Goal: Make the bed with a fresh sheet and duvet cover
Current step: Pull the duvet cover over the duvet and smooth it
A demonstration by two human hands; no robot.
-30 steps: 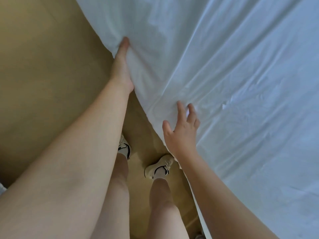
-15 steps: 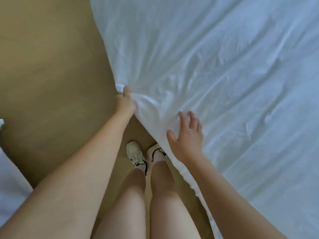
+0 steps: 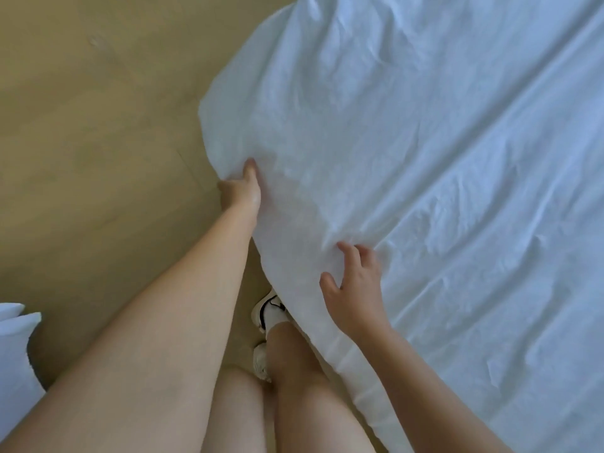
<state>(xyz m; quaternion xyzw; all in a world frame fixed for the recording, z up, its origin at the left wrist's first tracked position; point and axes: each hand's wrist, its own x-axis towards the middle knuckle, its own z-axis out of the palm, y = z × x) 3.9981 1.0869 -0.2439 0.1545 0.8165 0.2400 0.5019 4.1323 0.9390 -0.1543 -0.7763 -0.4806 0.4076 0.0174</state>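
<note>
The white sheet is spread across the bed, covering the mattress right to its rounded corner and draping over the side toward the floor, though creases run all through it. At that corner the left hand pinches the edge, thumb on top, other fingers hidden beneath the cloth. The right hand lies loose on top, fingers spread, tips pressing a small bunch of folds. So the sheet looks laid but not yet smoothed or tucked here, I'd judge, and no duvet cover is in sight. Sneakers stand just beside the bed; white bedding sits at the lower left.
</note>
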